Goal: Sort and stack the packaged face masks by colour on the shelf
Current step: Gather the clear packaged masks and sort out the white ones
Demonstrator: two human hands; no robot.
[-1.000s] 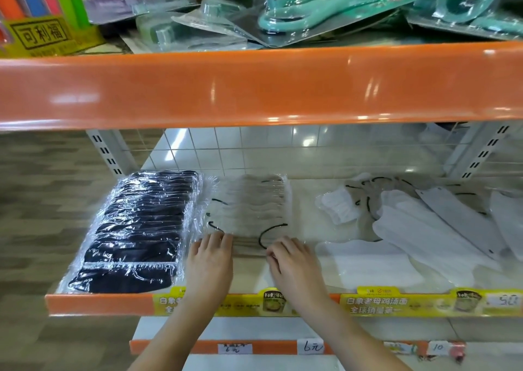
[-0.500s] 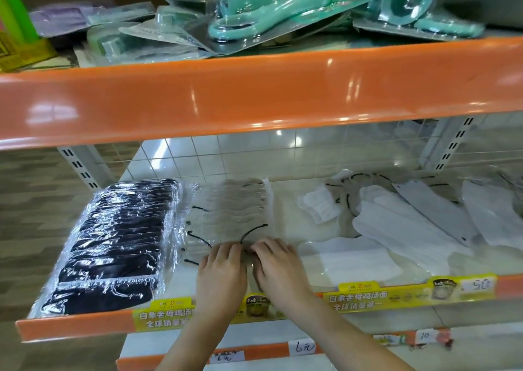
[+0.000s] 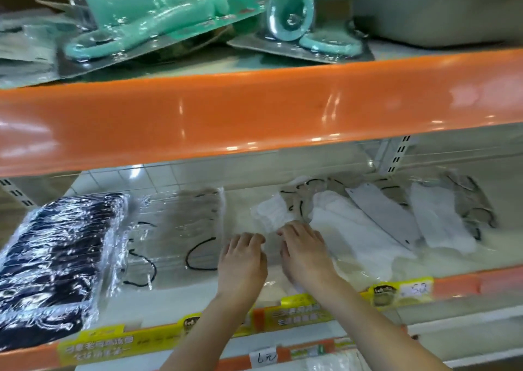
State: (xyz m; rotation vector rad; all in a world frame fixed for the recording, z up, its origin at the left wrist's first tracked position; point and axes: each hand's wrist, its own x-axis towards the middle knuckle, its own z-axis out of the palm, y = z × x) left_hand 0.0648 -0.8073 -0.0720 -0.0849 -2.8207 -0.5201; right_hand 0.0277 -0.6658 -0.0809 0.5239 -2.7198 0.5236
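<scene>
Left hand (image 3: 242, 260): fingers relaxed, holding nothing, reaching.
Right hand (image 3: 304, 250): flat, touching white masks (image 3: 351, 229) to gather them.
Black stack (image 3: 59, 254): sorted, far left.

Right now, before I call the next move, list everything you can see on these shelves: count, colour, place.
Black masks: one wrapped stack, black, far left of the lower shelf.
Grey masks: one wrapped stack, grey with black ear loops, beside the black stack.
White masks: several loose packs, exact count unclear, white, scattered over the right half of the lower shelf.
Blister packs: at least two, teal items in clear plastic, on the upper shelf.
Shelf edges: orange; the lower one carries yellow labels.
Price tag: one, white, handwritten, on the rail below.
Left hand: one, palm down, near the front of the lower shelf.
Right hand: one, fingers on a white pack.
</scene>
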